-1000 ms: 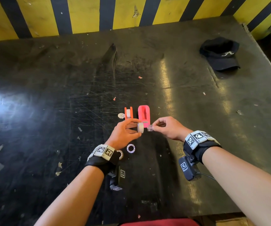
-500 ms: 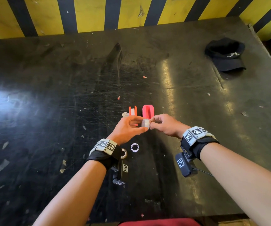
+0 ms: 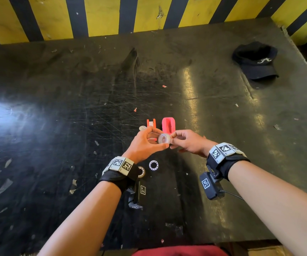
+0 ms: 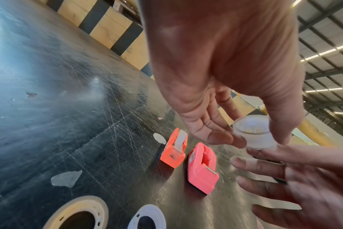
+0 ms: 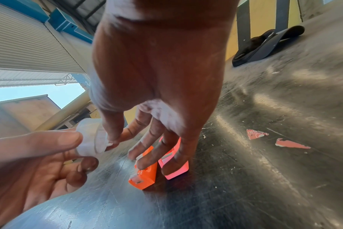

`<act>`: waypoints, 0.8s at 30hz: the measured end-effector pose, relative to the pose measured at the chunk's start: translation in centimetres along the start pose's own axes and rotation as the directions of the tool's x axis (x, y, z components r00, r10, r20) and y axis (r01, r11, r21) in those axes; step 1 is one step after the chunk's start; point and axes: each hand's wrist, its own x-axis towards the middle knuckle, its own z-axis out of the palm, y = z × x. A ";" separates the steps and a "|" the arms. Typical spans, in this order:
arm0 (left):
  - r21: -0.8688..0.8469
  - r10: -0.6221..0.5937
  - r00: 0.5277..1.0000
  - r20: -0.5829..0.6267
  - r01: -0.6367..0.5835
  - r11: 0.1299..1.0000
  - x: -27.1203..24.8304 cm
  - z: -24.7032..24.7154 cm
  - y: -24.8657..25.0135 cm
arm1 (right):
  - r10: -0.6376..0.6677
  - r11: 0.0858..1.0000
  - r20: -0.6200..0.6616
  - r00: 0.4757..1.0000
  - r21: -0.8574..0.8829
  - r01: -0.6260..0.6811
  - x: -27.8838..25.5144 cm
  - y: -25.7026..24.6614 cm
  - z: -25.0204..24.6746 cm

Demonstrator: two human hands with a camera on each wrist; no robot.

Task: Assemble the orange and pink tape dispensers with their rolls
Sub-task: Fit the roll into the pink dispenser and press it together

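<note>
Both hands pinch one clear tape roll (image 3: pixel 164 138) in the air, just in front of the pink dispenser (image 3: pixel 168 125).

L hand (image 3: pixel 145 145) holds the roll steady so R hand (image 3: pixel 187 143) can push a small part in, prob. its hub; that part is hidden. Orange dispenser (image 4: pixel 174 151) has tape in it already. Pink one looks empty. 2 rings (image 3: pixel 153 165) lie near L wrist, one half hidden.

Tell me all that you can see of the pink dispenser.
The pink dispenser is a small block of glossy pink plastic with rounded corners. A deep slot runs along its middle; no roll is seen in it. A thin metal strip sits across its nearer end, and a pale mark is on one side. It rests on the dark table, right of the orange dispenser, with a narrow gap between them. No hand touches it.
</note>
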 end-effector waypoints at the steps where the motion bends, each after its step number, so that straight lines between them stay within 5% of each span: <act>1: 0.005 0.005 1.000 0.002 -0.005 1.000 -0.1 -0.1 0.0 | 0.003 1.000 -0.004 1.000 0.008 -0.003 0.0 0.1 0.0; 17: -0.155 -0.025 0.998 0.066 0.035 0.987 -0.7 0.2 0.9 | -0.031 0.993 -0.043 0.999 0.114 0.036 -0.9 -0.6 -0.1; 24: -0.091 -0.034 0.999 -0.036 0.031 0.995 -0.7 0.5 1.0 | 0.002 0.984 -0.053 0.999 0.177 0.007 -0.9 -0.7 -0.3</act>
